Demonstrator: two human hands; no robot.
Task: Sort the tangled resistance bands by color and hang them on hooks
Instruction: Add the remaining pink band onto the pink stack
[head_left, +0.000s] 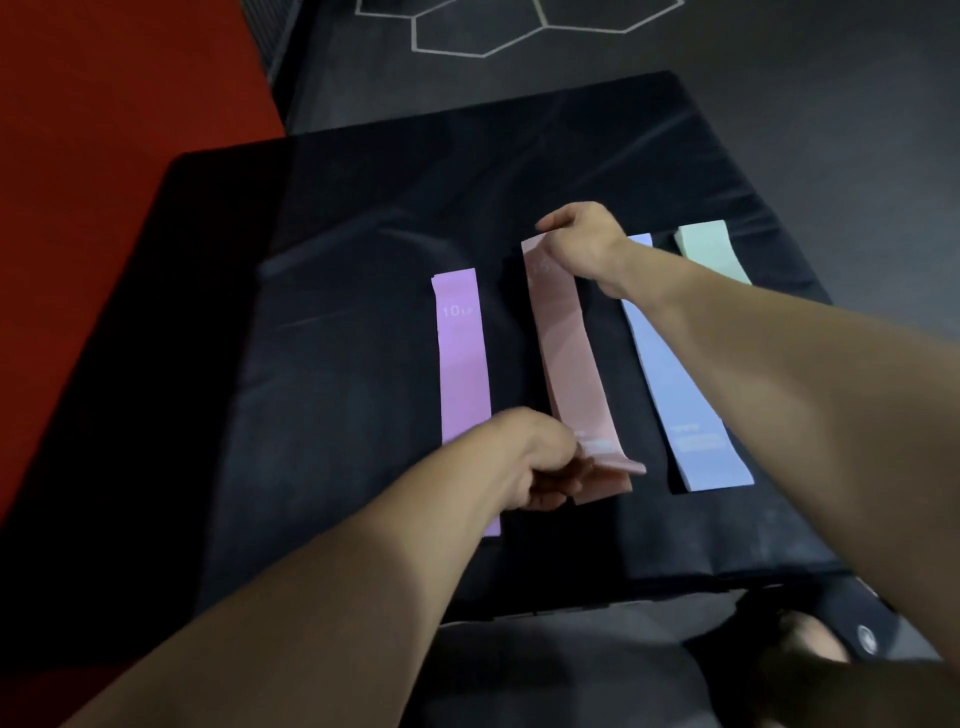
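Pinched in your left hand (540, 462) is the near end of the pink band (569, 358), fingers closed on the folded edge, while your right hand (584, 241) grips its far end, so the strip runs stretched between them over the black mat (337, 389). Just left of it lies the purple band (462, 364), flat, marked 10, its near end hidden under your left wrist. Right of the pink one sits the blue band (680, 395), and farther out the green band (711, 249), partly covered by your right forearm.
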